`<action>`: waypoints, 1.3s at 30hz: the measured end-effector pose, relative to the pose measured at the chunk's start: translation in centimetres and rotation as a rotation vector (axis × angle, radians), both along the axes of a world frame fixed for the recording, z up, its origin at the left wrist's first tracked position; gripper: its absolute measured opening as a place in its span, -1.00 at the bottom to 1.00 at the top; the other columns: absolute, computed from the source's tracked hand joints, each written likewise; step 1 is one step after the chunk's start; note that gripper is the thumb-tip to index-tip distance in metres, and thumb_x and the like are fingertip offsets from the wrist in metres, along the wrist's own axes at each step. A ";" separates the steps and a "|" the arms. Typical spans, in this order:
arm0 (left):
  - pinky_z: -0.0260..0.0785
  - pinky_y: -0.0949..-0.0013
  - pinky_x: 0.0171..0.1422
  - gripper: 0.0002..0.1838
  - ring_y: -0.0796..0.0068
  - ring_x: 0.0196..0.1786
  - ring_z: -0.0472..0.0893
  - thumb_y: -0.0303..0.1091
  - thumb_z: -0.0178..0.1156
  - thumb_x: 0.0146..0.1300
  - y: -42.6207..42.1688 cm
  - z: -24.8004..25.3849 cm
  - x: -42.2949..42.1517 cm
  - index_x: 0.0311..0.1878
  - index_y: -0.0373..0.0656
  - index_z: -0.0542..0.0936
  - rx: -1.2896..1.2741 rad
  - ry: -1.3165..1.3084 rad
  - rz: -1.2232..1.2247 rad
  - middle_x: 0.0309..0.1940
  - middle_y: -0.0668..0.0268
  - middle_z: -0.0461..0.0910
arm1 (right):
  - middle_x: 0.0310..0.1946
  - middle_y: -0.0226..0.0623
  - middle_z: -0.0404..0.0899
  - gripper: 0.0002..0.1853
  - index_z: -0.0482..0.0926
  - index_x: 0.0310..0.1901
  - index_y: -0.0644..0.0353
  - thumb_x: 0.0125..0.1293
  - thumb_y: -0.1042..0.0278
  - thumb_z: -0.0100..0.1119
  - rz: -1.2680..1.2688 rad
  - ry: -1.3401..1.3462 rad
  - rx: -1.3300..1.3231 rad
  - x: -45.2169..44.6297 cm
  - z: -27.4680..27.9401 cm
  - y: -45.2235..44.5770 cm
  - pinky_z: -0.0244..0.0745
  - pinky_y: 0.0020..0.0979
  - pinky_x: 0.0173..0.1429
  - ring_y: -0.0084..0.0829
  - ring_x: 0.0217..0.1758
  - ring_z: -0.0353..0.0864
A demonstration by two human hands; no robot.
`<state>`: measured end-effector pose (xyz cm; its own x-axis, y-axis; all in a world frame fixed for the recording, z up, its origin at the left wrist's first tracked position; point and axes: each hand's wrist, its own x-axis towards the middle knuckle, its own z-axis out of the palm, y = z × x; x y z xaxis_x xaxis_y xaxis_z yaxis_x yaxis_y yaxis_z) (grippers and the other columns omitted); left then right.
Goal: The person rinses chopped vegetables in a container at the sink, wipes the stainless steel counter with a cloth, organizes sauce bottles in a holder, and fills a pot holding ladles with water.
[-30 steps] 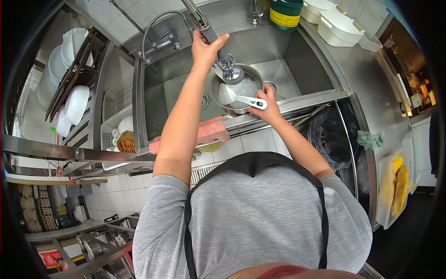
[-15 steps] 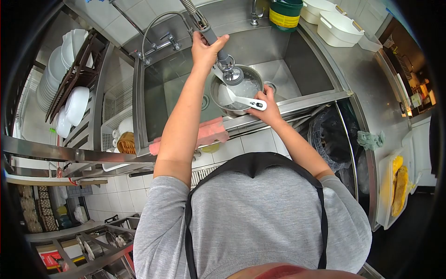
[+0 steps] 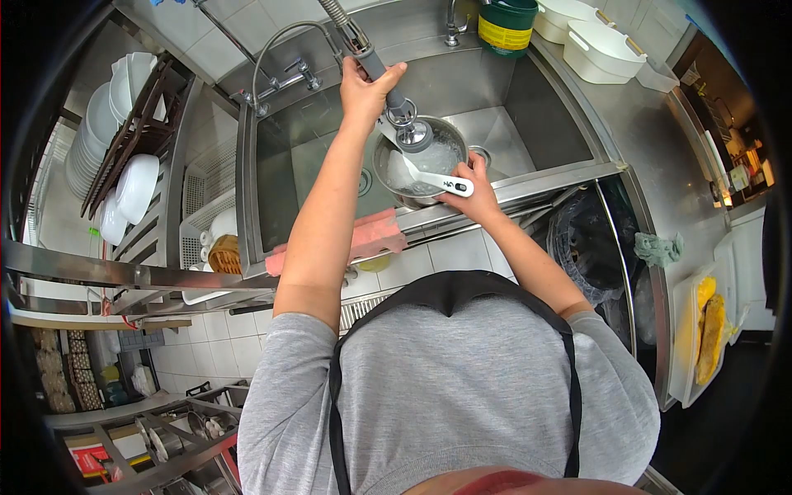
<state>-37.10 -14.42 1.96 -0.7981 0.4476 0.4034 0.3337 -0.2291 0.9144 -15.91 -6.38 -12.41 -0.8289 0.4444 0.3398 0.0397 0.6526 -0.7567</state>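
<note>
My left hand (image 3: 364, 95) is wrapped round the grey handle of a spray nozzle (image 3: 414, 135), whose head points down over a metal pot (image 3: 385, 179). Bubbly water fills part of this pot, which stands in the steel sink (image 3: 322, 153). My right hand (image 3: 474, 190) is closed at the pot's right side, by its rim, with some fingers hidden. A white ladle (image 3: 450, 183) leans in the pot, its handle resting over the rim beside my right hand. Another white handle shows partly under the nozzle.
A pink cloth (image 3: 377, 235) hangs over the sink's front edge. White plates (image 3: 97, 124) and bowls fill the rack at left. White tubs (image 3: 601, 54) and a green tub (image 3: 505, 25) stand behind at right. A green cloth (image 3: 658, 247) lies on the right counter.
The water surface and bubbles in the pot look different. Both hands, the nozzle and the ladle stay almost where they were.
</note>
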 end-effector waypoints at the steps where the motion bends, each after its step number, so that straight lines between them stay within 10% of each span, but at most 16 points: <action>1: 0.45 0.47 -0.16 -0.42 0.56 -0.28 0.57 -0.29 0.51 -0.10 0.0 0.0 0.0 -0.12 -0.23 0.34 0.004 -0.003 -0.001 -0.34 0.29 0.56 | 0.14 0.03 0.17 -0.49 0.42 -0.31 0.15 -0.22 0.17 0.55 0.000 0.000 0.000 0.0 0.0 0.0 0.31 -0.14 0.22 0.04 0.24 0.24; 39: 0.30 0.31 0.11 -0.28 0.42 -0.08 0.52 -0.30 0.45 -0.02 -1.1 0.6 -0.9 0.13 -0.29 0.26 -0.012 -0.053 -0.030 -0.16 0.17 0.53 | 0.19 0.08 0.14 -0.44 0.40 -0.16 0.12 -0.14 0.07 0.47 0.002 0.136 0.040 0.4 -0.9 0.1 0.33 -0.13 0.20 0.13 0.20 0.27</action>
<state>-38.02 -15.49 2.52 -0.8042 0.4766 0.3551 0.2777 -0.2269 0.9335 -15.53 -6.29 -13.34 -0.7746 0.4269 0.4665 -0.0624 0.6825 -0.7282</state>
